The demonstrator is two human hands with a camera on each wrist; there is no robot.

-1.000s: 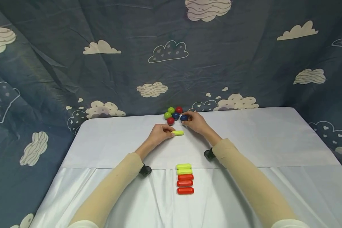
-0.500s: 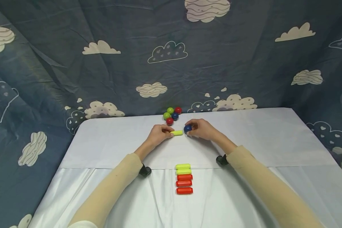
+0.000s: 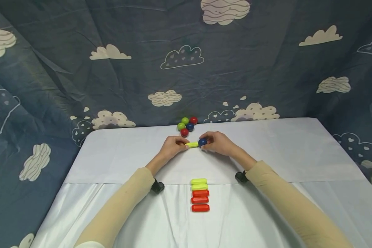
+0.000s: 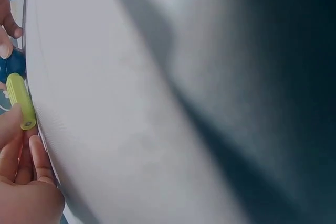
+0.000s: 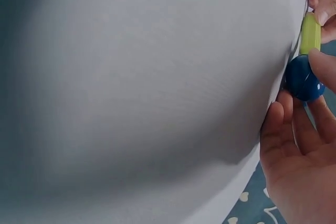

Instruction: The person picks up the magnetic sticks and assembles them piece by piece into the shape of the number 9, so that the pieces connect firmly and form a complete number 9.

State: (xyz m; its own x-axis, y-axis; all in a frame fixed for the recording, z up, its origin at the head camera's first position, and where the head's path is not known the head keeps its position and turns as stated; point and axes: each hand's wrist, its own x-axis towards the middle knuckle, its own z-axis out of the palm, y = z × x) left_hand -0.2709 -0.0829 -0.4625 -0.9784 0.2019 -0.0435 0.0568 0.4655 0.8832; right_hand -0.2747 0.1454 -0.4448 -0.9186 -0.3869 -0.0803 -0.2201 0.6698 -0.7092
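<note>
My left hand [image 3: 172, 148] pinches a short yellow-green plastic rod [image 3: 192, 145] by its left end. A glossy dark blue ball [image 3: 202, 142] is held between the thumb and fingers of my right hand [image 3: 219, 143]. Ball and rod meet end to end over the white table, the ball at the rod's right end. In the left wrist view the rod [image 4: 21, 100] points up to the ball [image 4: 13, 64], and its near end shows a small dark spot. The right wrist view has the ball [image 5: 304, 78] right against the rod [image 5: 311, 34].
Behind the hands sits a cluster of balls: green [image 3: 181, 126], red [image 3: 184, 132] and blue [image 3: 190, 127] among them. Nearer the body, two yellow-green rods [image 3: 199, 181] and three red rods [image 3: 200, 207] lie in a column on the white-covered table [image 3: 282, 148]. A dark cloud-print curtain [image 3: 130, 82] closes the back.
My right hand has brought the blue ball from the cluster toward me, then left against the rod's end. My left hand has kept its grip on the rod, almost still.
</note>
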